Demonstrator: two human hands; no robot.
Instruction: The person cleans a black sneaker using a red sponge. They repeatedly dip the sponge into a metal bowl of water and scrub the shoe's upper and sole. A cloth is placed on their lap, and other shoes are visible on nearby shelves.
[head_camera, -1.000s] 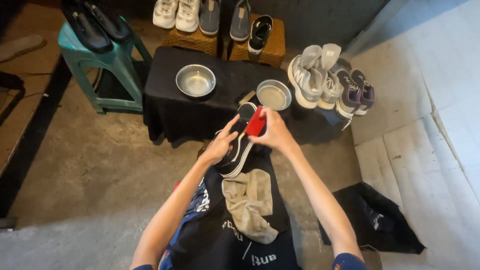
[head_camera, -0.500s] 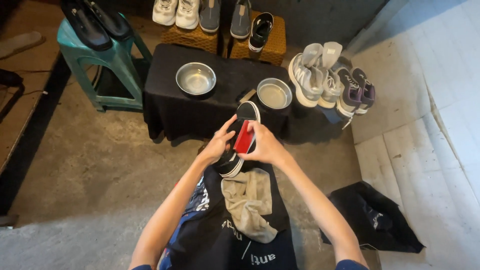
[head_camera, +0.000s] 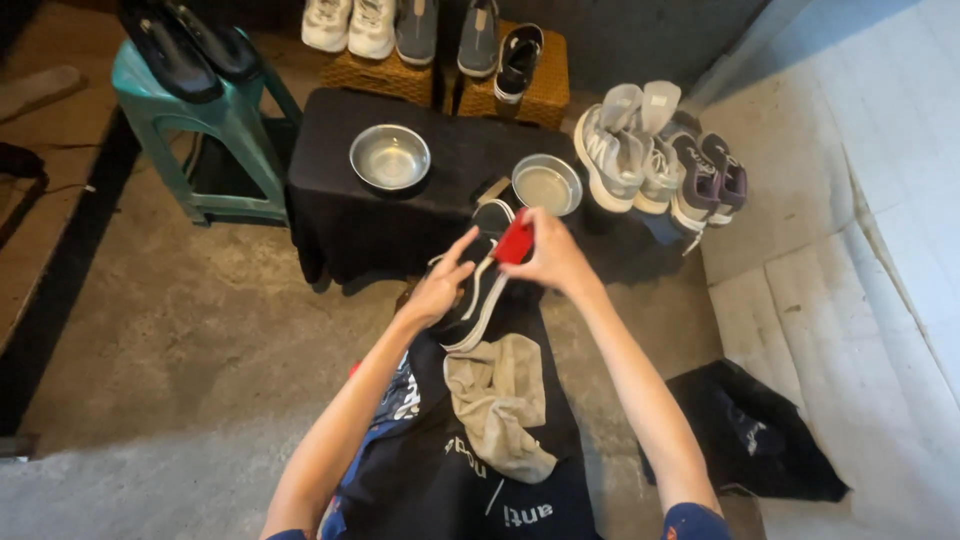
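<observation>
The left hand (head_camera: 440, 285) wraps around the side of a black low-top canvas shoe with a white rubber sole edge (head_camera: 478, 290), fingers curled over the upper and the thumb raised towards the toe. The shoe rests tilted on the lap, toe pointing away from the person, between the two hands. The right hand (head_camera: 553, 258) pinches a small red flat brush or sponge block (head_camera: 513, 240) between thumb and fingers and presses it against the far part of the shoe, just beside the left thumb.

Directly below the hands, a crumpled beige cloth (head_camera: 500, 400) lies on a black apron with pale lettering (head_camera: 480, 490). Just beyond the right hand stands a round metal bowl (head_camera: 547, 184) on a low table draped in black fabric (head_camera: 330, 200); a second round metal bowl (head_camera: 389, 157) sits further off, beyond the left hand. To the right of the right hand, grey-and-white sneakers (head_camera: 625, 145) lean beside dark purple ones (head_camera: 710, 175). Far left of the left hand stands a teal plastic stool (head_camera: 215, 130) carrying black shoes (head_camera: 185, 45).
</observation>
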